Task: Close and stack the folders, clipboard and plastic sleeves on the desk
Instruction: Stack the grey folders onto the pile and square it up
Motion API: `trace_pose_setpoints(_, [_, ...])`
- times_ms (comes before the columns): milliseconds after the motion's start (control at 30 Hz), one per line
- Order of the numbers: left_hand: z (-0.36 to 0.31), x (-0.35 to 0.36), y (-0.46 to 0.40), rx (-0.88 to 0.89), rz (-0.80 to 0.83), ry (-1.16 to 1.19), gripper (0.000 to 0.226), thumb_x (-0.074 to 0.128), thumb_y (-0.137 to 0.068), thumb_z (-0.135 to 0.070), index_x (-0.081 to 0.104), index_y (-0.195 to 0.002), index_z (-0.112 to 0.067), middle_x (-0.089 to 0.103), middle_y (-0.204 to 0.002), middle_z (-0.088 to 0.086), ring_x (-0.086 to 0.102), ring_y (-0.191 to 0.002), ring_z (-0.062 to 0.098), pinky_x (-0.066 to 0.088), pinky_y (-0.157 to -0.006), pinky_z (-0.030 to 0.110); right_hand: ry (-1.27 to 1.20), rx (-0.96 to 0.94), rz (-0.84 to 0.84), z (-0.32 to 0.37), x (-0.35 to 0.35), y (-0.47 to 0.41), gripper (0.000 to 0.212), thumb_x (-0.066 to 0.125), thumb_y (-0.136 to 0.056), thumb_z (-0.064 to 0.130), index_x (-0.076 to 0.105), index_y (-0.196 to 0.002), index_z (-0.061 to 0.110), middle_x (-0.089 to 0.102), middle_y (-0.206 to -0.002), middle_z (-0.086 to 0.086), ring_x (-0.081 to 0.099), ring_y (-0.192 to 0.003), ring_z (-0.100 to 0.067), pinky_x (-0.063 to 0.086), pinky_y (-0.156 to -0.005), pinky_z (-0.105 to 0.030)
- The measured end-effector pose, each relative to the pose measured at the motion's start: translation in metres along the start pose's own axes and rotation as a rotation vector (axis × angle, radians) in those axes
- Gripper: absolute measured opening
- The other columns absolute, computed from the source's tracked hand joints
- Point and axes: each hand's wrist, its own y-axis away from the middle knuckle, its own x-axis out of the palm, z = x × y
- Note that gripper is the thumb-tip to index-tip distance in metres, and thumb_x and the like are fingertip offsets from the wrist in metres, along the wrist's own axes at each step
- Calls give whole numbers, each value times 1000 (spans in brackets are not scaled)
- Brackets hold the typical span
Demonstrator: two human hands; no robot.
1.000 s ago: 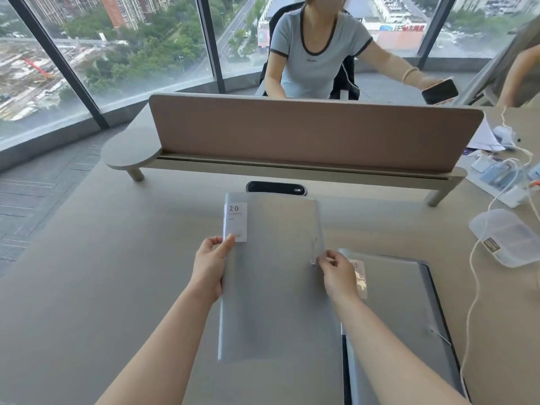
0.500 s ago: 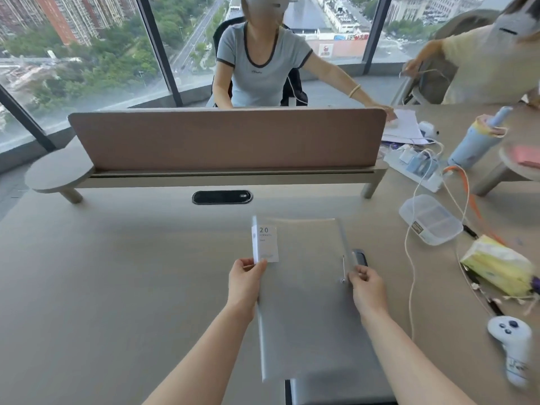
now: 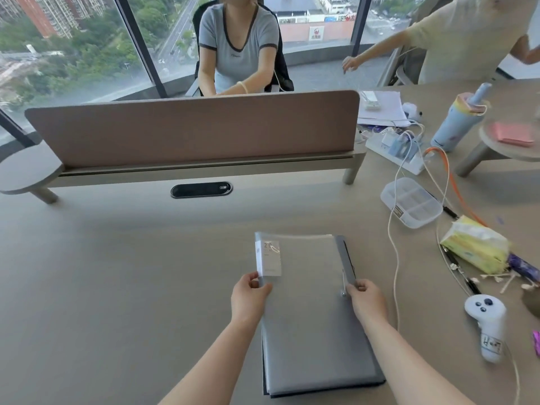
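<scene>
A grey translucent display folder (image 3: 304, 287) with a white "20" label (image 3: 268, 258) lies over a darker grey folder stack (image 3: 347, 384) on the desk in front of me. My left hand (image 3: 249, 293) pinches the folder's left edge just below the label. My right hand (image 3: 365, 299) grips its right edge beside a thin metal clip. The darker folder beneath shows along the right side and at the near corner; whatever else is under it is hidden.
A brown divider panel (image 3: 193, 127) on a raised shelf crosses the desk behind. To the right lie a clear compartment box (image 3: 412, 204), white and orange cables, a tissue pack (image 3: 476, 248), pens, a white controller (image 3: 488, 325) and a blue bottle (image 3: 458, 121). Two people sit beyond.
Both hands carried the labelled folder to the right and set it over the darker folder. The view swung right, bringing the cluttered right side of the desk into sight.
</scene>
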Motion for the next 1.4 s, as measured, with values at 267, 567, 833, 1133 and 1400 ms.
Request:
trace_pose_setpoints(267, [6,6,-3,-2,-32,-129,50,68,-80,-27,61,-129,-23,61,-122,5,65,-104,21,53,-87,34,189,2,-13,-7,0,-4,30,66,-82,31,67,-108,16,63,-111,-11,60,-99,-32,49,-81,-37])
trace_pose_setpoints(567, [19,22,8,-84,9,-64,29,52,-94,-33,60,-94,-5,61,-82,7,56,-71,23,46,-69,35,236,43,-5,-4,0,-12,29,65,-76,24,69,-102,11,66,-105,-13,60,-94,-34,41,-68,-33])
trace_pose_setpoints(833, [22,22,-4,-101,72,15,43,57,-74,-49,66,-95,-13,71,-102,20,70,-91,37,56,-88,51,181,65,36,4,-10,-13,23,57,-76,7,51,-54,11,49,-56,-9,43,-60,-29,26,-51,-31])
trace_pose_setpoints(1133, [19,13,-11,-191,167,152,28,65,-84,-32,69,-104,-12,76,-103,16,74,-93,36,58,-88,56,96,160,101,14,-18,-18,10,60,-76,3,56,-67,4,50,-61,-12,43,-58,-23,29,-54,-29])
trace_pose_setpoints(1400, [15,12,-17,-244,181,223,27,69,-90,-27,59,-110,-13,74,-106,14,74,-89,32,61,-82,48,109,208,127,20,-18,-21,6,59,-81,4,59,-79,-2,56,-65,-13,50,-56,-23,36,-56,-28])
